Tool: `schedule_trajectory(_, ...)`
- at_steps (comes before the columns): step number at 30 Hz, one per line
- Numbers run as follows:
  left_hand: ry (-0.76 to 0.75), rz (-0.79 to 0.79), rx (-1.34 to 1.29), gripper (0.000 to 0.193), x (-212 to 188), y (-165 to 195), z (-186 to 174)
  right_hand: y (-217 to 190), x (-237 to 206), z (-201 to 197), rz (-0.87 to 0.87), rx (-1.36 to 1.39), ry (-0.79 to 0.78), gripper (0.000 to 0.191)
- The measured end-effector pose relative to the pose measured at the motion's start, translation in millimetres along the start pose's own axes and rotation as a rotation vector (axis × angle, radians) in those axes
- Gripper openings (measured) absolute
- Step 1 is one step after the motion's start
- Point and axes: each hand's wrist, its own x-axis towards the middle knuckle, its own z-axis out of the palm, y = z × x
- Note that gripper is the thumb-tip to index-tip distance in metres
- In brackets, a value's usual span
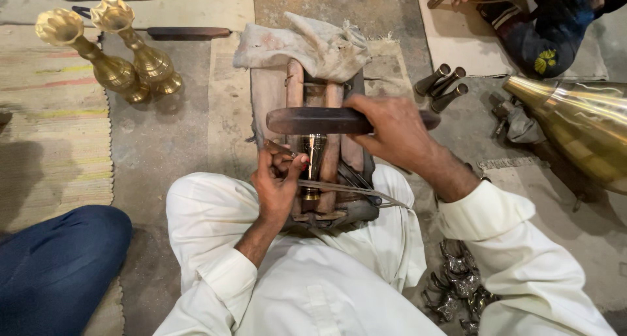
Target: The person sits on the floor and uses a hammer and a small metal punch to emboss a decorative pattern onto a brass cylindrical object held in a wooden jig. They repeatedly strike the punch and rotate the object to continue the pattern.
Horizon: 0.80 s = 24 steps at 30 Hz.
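White-trousered knees frame a wooden cradle [326, 160] where a small brass piece [313, 154] lies — long axis pointing away. Left hand [277, 182] pinches a thin tool [279, 148] beside it; right hand [395, 130] grips a dark wooden bar [313, 120] crosswise just above.

- Floor [176, 133]: bare grey concrete, dusty, w/ cracks.
- Striped woven mat [52, 114] at left, faded red/yellow bands.
- Pale mats [196, 3] along top, another [457, 48] top right.
- Two brass vases [124, 55] stand upright at the striped mat's edge.
- Light: soft, even, weak shadows.
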Motion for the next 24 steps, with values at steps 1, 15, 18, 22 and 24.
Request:
schedule_trajectory(1, -0.002, 0.01, -0.01, 0.031, -0.8, 2.3, -0.2, -3.4, 0.1, -5.1, -0.091, -0.043, 0.076, 0.033)
schedule_trajectory(15, -0.127, 0.175, 0.179, 0.025, 11.6, 28.0, -4.1, -31.3, 9.6, -47.5, -0.18, -0.615, -0.064, 0.026)
schedule_trajectory(18, -0.116, 0.115, 0.155, 0.027, 11.8, 27.7, -3.4, -27.5, 7.8, -46.8, -0.151, -0.643, -0.123, 0.027)
schedule_trajectory(22, -0.162, 0.114, 0.184, 0.027, 13.7, 27.4, -3.0, -16.9, 5.2, -47.2, -0.081, -0.464, -0.029, 0.021)
schedule_trajectory(24, -0.177, 0.143, 0.212, 0.027, 15.4, 27.7, -3.2, -13.2, 4.4, -44.7, -0.077, -0.599, -0.153, 0.026)
